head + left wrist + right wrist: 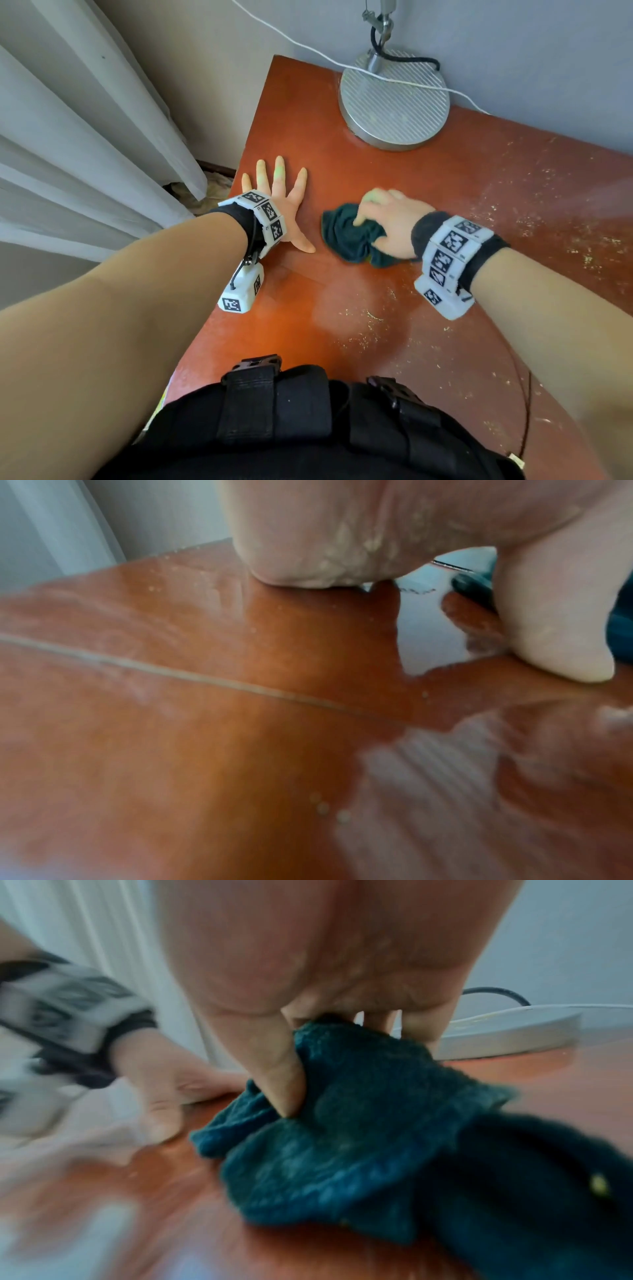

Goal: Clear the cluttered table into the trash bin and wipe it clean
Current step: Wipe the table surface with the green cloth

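Head view: right hand (390, 222) bunches a dark teal cloth (349, 236), thumb and fingers curled into it, cloth pressed on the reddish-brown table (445, 192). Left hand (281, 205) lies flat just beside the cloth, fingers straight and spread, palm on the table near its left edge. Pale crumbs (373, 318) speckle the right and near surface. Round metal lamp base (394, 102) stands at the far edge, white cable (308, 48) crossing it.
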Tool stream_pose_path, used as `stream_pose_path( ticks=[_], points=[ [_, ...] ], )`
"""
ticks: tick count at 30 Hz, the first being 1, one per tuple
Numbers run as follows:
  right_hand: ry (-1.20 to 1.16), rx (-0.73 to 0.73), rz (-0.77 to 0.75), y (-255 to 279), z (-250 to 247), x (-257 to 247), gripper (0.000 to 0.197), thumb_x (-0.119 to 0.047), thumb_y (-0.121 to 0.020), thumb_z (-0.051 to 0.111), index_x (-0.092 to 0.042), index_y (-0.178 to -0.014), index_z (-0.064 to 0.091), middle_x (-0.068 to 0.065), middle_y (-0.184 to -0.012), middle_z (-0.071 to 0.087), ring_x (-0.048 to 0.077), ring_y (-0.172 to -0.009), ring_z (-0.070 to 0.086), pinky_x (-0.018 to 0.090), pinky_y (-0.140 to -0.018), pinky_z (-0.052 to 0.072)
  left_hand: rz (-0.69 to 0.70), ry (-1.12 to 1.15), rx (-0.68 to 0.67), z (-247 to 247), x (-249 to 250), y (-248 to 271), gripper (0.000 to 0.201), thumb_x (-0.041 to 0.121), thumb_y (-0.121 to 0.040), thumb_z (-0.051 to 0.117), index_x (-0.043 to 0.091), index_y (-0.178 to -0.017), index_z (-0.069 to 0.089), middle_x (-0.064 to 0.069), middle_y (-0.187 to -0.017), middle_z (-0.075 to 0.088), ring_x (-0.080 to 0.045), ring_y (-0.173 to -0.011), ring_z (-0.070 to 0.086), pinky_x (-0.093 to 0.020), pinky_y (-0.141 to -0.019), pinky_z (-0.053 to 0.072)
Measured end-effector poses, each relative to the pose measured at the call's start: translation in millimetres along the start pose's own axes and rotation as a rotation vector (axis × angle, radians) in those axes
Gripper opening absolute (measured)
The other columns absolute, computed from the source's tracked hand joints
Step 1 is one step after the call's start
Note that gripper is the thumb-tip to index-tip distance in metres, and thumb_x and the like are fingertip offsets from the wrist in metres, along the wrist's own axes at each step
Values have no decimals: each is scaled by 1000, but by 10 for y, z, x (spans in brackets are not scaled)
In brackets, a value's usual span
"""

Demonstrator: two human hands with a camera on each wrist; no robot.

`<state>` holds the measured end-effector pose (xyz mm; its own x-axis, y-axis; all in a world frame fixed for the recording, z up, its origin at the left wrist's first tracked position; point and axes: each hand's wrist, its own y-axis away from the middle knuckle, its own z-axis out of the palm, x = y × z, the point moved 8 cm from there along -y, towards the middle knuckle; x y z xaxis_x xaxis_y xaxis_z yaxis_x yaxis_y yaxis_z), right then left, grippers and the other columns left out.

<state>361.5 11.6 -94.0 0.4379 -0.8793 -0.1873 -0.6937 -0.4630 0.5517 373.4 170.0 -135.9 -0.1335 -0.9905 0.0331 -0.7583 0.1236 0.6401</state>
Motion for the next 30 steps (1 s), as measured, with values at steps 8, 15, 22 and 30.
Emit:
stream_pose_path(
  ticks=[8, 15, 22, 30],
  points=[
    [-300, 173, 39, 489, -155, 240, 32, -5, -82, 59, -14, -112, 63, 4, -114, 49, 19, -110, 46, 24, -99, 33, 5, 48, 3, 9, -7, 35, 135, 66, -57, 73, 30, -144, -23, -12, -150, -32, -40, -137, -26, -58, -110, -9],
    [-292, 304, 673, 400, 85, 1106, 54, -22, -93, 49, -25, -144, 30, 3, -153, 15, 31, -136, 21, 41, -108, 30, 3, 75, 3, 1, -5, 34, 134, 63, -58, 75, 31, -144, -22, -11, -150, -33, -39, -137, -28, -58, -109, -12],
    [-91, 90, 185, 580, 295, 207, 45, -8, -81, 52, -30, -119, 47, -4, -136, 31, 20, -121, 34, 29, -82, 41, 1, 72, 15, 2, -4, 14, 135, 64, -56, 75, 31, -144, -22, -12, -150, -32, -40, -137, -27, -58, -109, -11],
    [-254, 254, 358, 688, 23, 684, 42, 1, -79, 48, -25, -111, 59, 1, -124, 42, 23, -116, 42, 33, -99, 40, -13, 77, 3, 5, -2, 45, 133, 61, -59, 75, 32, -144, -23, -11, -150, -33, -38, -137, -28, -57, -110, -11]
  ],
)
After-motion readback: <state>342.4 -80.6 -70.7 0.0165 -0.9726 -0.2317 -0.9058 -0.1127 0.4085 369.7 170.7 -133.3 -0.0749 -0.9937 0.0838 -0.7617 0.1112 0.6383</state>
